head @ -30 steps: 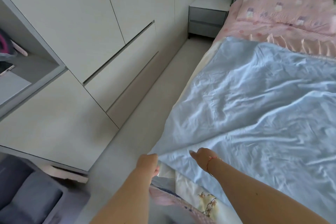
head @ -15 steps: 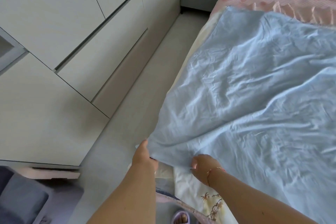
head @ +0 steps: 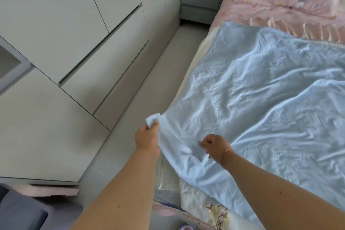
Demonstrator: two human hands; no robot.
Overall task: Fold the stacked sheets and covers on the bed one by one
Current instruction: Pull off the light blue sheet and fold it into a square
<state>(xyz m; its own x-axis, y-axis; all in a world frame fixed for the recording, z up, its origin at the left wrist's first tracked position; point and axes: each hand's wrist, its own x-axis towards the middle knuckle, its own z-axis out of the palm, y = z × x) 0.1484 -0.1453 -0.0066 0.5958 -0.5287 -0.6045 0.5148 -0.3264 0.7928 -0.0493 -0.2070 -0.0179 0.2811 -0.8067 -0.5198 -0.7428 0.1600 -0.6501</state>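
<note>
The left hand point(head: 147, 137) has lifted the near corner of the pale blue sheet point(head: 261, 99) clear of the bed's point(head: 188, 84) edge, where a second ago it only pinched it low against the mattress; its fingers point(head: 153, 124) are clamped on the bunched corner. The right hand point(head: 214, 145) has slid a little along the same near hem, fingers curled and pinching the cloth. The sheet otherwise lies spread and rumpled across the bed, over a cream palm-print cover point(head: 214, 211), so the first fold looks about to begin.
</note>
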